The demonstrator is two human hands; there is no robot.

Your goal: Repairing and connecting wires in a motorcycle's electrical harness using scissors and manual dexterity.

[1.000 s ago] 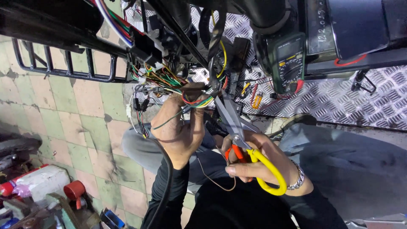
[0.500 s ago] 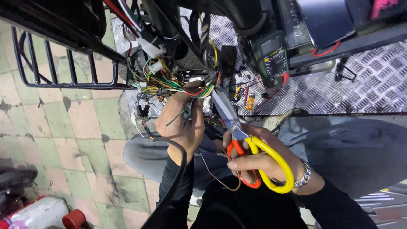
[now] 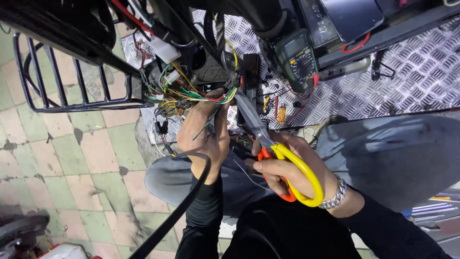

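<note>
Yellow-and-orange-handled scissors point blades-up into a tangled multicoloured wire bundle.

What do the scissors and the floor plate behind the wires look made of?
Scissors: bare grey metal blades, dull sheen; handles look like glossy moulded plastic, yellow and orange. Floor plate: likely aluminium or steel tread plate, silvery with a raised diamond pattern. Right hand holds the scissors.

Vehicle repair workshop: multimeter, wiring.
</note>
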